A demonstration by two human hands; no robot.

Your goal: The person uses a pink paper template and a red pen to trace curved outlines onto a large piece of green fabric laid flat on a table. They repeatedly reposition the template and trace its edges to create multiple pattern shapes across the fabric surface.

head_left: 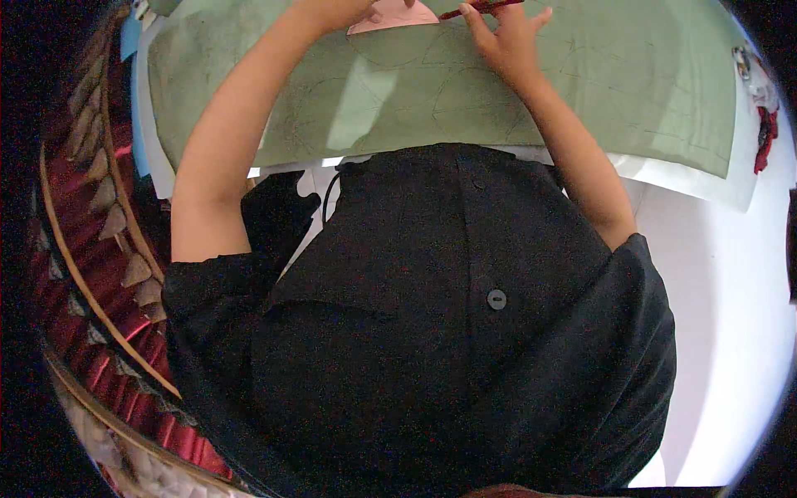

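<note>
At the top edge, my left hand (340, 10) presses its fingertips on a pink paper piece (398, 21) with a curved outline; part of the hand is cut off by the picture's edge. The pink piece lies on a green sheet (465, 100) covered in thin drawn outlines, some curved. Just right of it, my right hand (510, 46) has a dark red pen (477, 9) between thumb and fingers. The pen slants down to the left, its tip close to the pink piece's right corner.
White sheeting (681, 173) shows under the green sheet's near edge. Small items, one of them a red bundle (765, 137), lie at the far right. Deep red draped fabric with tan trim (108, 249) hangs along the left. My black-shirted torso stands close against the work surface.
</note>
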